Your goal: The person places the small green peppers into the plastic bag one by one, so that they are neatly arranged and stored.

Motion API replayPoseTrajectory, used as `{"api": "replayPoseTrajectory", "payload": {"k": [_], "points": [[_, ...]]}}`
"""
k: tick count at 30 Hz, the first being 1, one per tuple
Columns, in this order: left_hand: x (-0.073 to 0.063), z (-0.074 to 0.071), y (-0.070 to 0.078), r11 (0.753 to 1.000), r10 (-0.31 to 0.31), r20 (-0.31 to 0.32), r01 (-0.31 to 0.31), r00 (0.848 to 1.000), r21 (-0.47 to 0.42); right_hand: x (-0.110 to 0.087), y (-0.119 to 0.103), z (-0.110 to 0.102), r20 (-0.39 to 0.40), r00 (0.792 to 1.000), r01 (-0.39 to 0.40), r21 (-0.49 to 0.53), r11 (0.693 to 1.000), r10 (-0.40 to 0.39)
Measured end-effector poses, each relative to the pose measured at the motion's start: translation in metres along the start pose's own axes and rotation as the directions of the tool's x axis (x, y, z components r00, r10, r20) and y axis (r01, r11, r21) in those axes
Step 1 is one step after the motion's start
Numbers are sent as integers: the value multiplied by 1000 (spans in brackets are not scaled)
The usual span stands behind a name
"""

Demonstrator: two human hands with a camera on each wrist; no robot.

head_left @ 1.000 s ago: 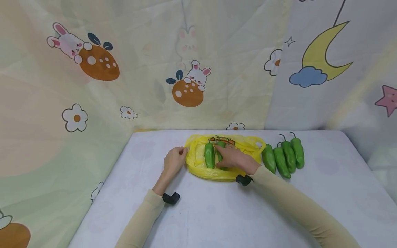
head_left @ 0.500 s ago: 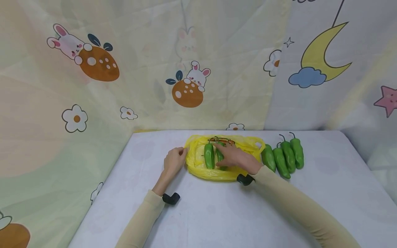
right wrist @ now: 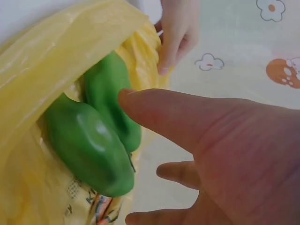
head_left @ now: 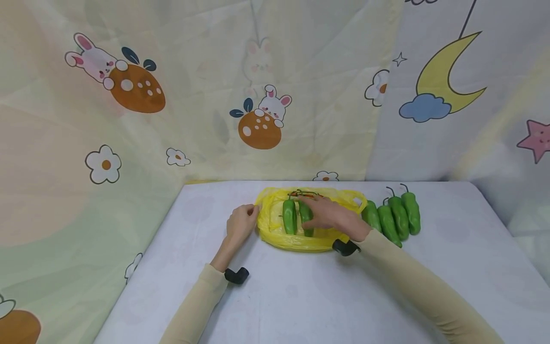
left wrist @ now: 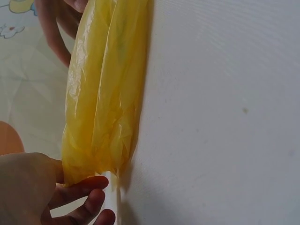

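A yellow plastic bag (head_left: 296,244) lies opened on the table with two green peppers, a left one (head_left: 290,217) and a right one (head_left: 306,219), side by side in it. My left hand (head_left: 241,222) pinches the bag's left edge between thumb and finger, plainest in the left wrist view. Over the right part of the bag, my right hand (head_left: 333,216) has its fingers spread, with nothing between them. In the right wrist view its thumb overlaps the farther pepper (right wrist: 110,93), while the nearer pepper (right wrist: 89,145) lies apart from the fingers. Reddish items with thin dark stems (head_left: 306,193) show behind the peppers.
Several green peppers (head_left: 400,217) with stems lie in a row on the white table (head_left: 275,296), right of the bag. The right forearm partly covers the nearest ones. A patterned cloth (head_left: 326,95) hangs behind the table's back edge.
My right hand has let go of the right pepper and drawn back a little to the right, baring more of it. The left hand keeps its pinch on the bag.
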State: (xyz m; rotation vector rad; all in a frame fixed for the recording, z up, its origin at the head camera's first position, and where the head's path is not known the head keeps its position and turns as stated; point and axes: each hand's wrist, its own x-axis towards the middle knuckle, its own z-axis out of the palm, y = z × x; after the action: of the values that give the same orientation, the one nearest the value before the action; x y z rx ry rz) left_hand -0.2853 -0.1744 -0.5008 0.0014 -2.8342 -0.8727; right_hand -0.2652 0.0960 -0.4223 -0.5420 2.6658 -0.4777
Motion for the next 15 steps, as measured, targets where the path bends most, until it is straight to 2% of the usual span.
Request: {"api": "replayPoseTrajectory", "payload": {"k": [8,15], "points": [[0,1,0,1000,-8,10,9,1000,-3,-13,8,-10,-29,999,44,40,998,-42],[0,1,1,1000,-12,18,12,1000,-10,-21,18,-18,-48,996,76,2,997,-76]]}}
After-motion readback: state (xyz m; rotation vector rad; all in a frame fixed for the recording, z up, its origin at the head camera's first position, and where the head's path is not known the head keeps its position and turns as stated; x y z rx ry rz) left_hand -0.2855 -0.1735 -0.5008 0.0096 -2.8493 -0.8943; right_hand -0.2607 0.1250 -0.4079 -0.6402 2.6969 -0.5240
